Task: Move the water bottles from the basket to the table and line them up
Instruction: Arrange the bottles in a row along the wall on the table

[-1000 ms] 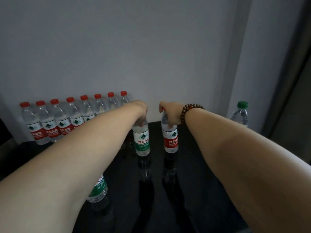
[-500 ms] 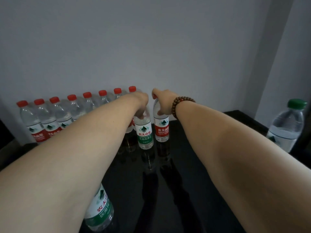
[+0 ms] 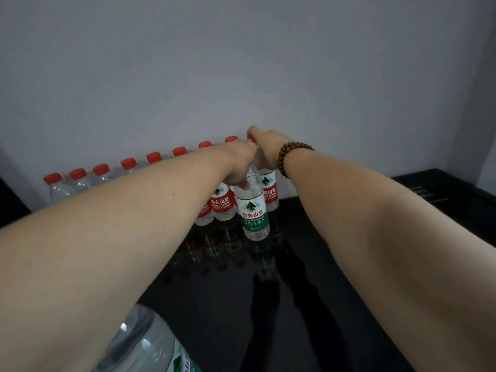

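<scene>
A row of red-capped water bottles (image 3: 154, 157) stands along the wall at the back of the black table (image 3: 308, 277). My left hand (image 3: 239, 167) grips the neck of a green-labelled bottle (image 3: 254, 213), which stands just in front of the row's right end. My right hand (image 3: 265, 150), with a bead bracelet on the wrist, holds the top of a red-labelled bottle (image 3: 269, 194) at the right end of the row, against the wall. The basket is out of view.
Another green-labelled bottle (image 3: 150, 347) stands close under my left forearm at the near edge. A grey wall rises right behind the row. The glossy tabletop reflects the bottles and my arms; its raised right rim (image 3: 440, 181) shows at the far right.
Both hands have moved forward toward the wall with their bottles. The red-labelled bottle has reached the end of the row; the green-capped bottle at the right has left the view.
</scene>
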`<action>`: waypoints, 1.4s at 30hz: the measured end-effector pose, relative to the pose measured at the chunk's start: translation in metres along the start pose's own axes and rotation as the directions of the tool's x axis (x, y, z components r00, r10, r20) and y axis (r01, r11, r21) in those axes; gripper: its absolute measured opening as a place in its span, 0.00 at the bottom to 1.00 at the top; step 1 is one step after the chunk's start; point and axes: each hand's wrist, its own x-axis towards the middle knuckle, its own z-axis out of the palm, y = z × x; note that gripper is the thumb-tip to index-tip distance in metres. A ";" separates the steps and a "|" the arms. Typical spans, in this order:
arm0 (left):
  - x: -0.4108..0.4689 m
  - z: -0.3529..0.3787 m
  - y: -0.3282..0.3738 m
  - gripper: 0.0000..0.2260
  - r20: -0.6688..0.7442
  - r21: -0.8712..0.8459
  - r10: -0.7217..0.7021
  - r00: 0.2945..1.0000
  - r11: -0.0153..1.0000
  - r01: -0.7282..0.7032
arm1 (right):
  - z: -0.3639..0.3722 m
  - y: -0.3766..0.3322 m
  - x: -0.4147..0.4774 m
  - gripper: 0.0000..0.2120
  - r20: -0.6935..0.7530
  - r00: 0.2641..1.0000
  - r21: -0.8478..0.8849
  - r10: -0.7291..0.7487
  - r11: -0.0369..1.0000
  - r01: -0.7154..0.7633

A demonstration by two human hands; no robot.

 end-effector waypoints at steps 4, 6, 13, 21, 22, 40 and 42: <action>0.009 0.003 -0.003 0.34 -0.008 0.004 0.017 1.000 1.000 -0.017 | 0.002 0.001 0.004 0.30 -0.011 1.000 0.041 0.003 0.999 -0.002; 0.014 0.003 -0.003 0.33 0.006 0.004 0.026 1.000 1.000 -0.026 | 0.005 0.004 0.001 0.34 -0.008 1.000 0.104 0.025 0.994 -0.024; 0.033 -0.016 0.026 0.30 0.047 -0.104 0.061 0.997 0.993 -0.055 | 0.028 0.052 -0.074 0.43 -0.034 0.928 0.450 0.371 0.834 -0.317; 0.070 -0.023 0.078 0.31 -0.029 -0.101 0.020 0.999 0.995 -0.023 | 0.092 0.084 -0.149 0.20 0.021 0.762 0.643 0.647 0.575 -0.506; 0.075 -0.022 0.078 0.31 -0.024 -0.094 -0.007 1.000 0.996 0.004 | 0.095 0.088 -0.150 0.20 0.021 0.751 0.640 0.660 0.568 -0.517; 0.107 -0.021 0.077 0.40 -0.002 -0.050 -0.160 0.987 0.986 0.160 | 0.102 0.097 -0.140 0.05 0.010 0.739 0.639 0.674 0.564 -0.523; 0.094 -0.025 0.076 0.41 -0.055 -0.098 -0.157 0.986 0.984 0.151 | 0.098 0.097 -0.142 0.04 0.012 0.735 0.648 0.678 0.554 -0.523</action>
